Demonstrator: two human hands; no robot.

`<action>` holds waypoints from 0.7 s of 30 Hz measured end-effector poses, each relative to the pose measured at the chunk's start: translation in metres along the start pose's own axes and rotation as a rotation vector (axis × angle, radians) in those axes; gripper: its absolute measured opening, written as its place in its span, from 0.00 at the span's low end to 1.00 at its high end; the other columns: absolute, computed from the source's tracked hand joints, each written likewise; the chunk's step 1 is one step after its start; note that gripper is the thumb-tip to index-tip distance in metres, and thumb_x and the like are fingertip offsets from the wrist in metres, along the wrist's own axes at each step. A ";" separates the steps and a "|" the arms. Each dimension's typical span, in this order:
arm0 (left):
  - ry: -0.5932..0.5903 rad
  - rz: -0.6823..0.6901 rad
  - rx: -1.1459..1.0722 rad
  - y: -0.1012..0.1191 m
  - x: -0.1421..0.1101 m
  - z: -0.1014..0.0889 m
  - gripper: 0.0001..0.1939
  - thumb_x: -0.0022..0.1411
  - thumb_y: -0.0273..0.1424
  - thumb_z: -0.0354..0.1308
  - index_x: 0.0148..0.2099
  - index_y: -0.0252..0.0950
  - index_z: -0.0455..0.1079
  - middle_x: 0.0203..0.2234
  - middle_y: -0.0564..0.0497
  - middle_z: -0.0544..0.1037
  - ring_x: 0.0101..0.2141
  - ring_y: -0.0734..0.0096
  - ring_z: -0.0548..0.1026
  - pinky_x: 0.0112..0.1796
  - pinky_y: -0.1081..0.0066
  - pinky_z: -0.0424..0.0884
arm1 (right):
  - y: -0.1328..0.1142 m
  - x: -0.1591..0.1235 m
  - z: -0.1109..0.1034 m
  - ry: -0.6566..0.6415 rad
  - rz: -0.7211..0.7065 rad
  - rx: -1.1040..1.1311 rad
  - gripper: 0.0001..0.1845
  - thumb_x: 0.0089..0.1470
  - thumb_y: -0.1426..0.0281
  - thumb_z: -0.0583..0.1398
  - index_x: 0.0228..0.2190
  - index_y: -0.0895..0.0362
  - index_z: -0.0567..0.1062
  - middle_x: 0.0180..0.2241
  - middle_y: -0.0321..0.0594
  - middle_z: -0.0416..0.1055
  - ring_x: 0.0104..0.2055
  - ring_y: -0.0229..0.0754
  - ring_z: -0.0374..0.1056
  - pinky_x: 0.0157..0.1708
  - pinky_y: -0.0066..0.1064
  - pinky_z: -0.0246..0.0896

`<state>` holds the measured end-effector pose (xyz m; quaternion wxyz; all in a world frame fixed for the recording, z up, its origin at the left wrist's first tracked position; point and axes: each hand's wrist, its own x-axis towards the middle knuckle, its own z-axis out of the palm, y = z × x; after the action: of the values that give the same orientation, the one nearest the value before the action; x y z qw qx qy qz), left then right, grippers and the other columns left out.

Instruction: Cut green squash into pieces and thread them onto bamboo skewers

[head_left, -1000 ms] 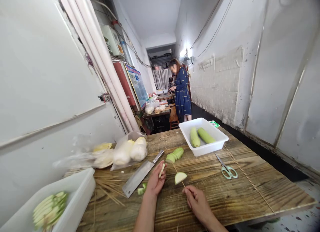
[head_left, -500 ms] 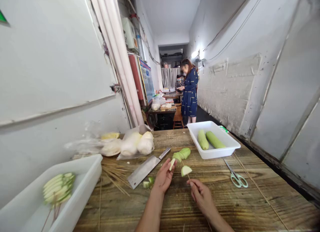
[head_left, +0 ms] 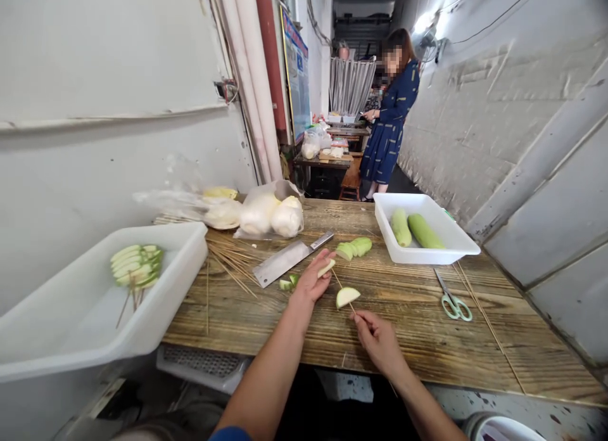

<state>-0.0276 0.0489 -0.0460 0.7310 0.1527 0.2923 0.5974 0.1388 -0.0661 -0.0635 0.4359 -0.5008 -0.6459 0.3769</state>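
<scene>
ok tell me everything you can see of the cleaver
The silvery metal cleaver has a broad, rectangular blade with a small hole near its free end and a slim, metallic-looking handle. It lies flat, ungripped, on the brown wooden table, handle pointing away and rightward, beside small green vegetable chunks.

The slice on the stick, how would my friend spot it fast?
Find the wooden table, then the right hand above it. It holds a stick threaded through a pale half-moon slice. Unlike the piled slices beyond, this one is skewered.
</scene>
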 end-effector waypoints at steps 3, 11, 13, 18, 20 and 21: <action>-0.011 -0.077 -0.077 0.003 0.000 0.000 0.18 0.51 0.16 0.52 0.45 0.32 0.67 0.36 0.46 0.75 0.22 0.83 0.67 0.20 0.82 0.60 | -0.005 -0.003 0.000 -0.034 0.004 -0.027 0.18 0.55 0.60 0.52 0.32 0.58 0.77 0.20 0.38 0.70 0.23 0.39 0.65 0.22 0.26 0.58; 0.022 -0.214 -0.258 0.005 -0.005 0.006 0.08 0.59 0.25 0.47 0.37 0.29 0.67 0.33 0.40 0.74 0.42 0.55 0.74 0.40 0.55 0.71 | -0.007 -0.010 0.000 -0.054 0.035 -0.075 0.18 0.57 0.62 0.51 0.35 0.60 0.76 0.26 0.42 0.74 0.27 0.41 0.68 0.27 0.27 0.60; 0.008 -0.178 -0.273 0.006 -0.006 0.007 0.09 0.60 0.26 0.47 0.37 0.28 0.67 0.35 0.38 0.74 0.45 0.51 0.72 0.40 0.55 0.72 | -0.006 -0.011 0.000 -0.050 0.048 -0.084 0.18 0.57 0.62 0.51 0.35 0.61 0.76 0.26 0.42 0.73 0.27 0.41 0.68 0.28 0.28 0.60; -0.039 -0.129 -0.242 0.007 -0.006 0.007 0.12 0.58 0.19 0.46 0.42 0.29 0.67 0.37 0.41 0.75 0.41 0.62 0.74 0.39 0.64 0.73 | -0.007 -0.012 -0.001 -0.060 0.058 -0.063 0.18 0.57 0.63 0.51 0.35 0.61 0.76 0.26 0.42 0.73 0.29 0.42 0.69 0.29 0.28 0.61; -0.075 -0.145 -0.219 0.007 -0.006 0.005 0.13 0.57 0.18 0.46 0.43 0.30 0.67 0.39 0.42 0.75 0.39 0.65 0.75 0.37 0.67 0.73 | -0.008 -0.012 -0.002 -0.059 0.062 -0.069 0.18 0.57 0.63 0.51 0.35 0.61 0.76 0.24 0.41 0.73 0.28 0.41 0.68 0.28 0.27 0.60; -0.089 -0.155 -0.206 0.007 -0.006 0.004 0.14 0.57 0.17 0.46 0.44 0.30 0.67 0.40 0.42 0.75 0.38 0.66 0.75 0.36 0.68 0.73 | -0.008 -0.012 -0.002 -0.060 0.060 -0.073 0.17 0.57 0.64 0.51 0.35 0.60 0.76 0.24 0.40 0.73 0.27 0.41 0.68 0.28 0.27 0.60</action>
<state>-0.0312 0.0455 -0.0373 0.7989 0.0802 0.2074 0.5588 0.1396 -0.0792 -0.0579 0.3862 -0.5240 -0.6566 0.3809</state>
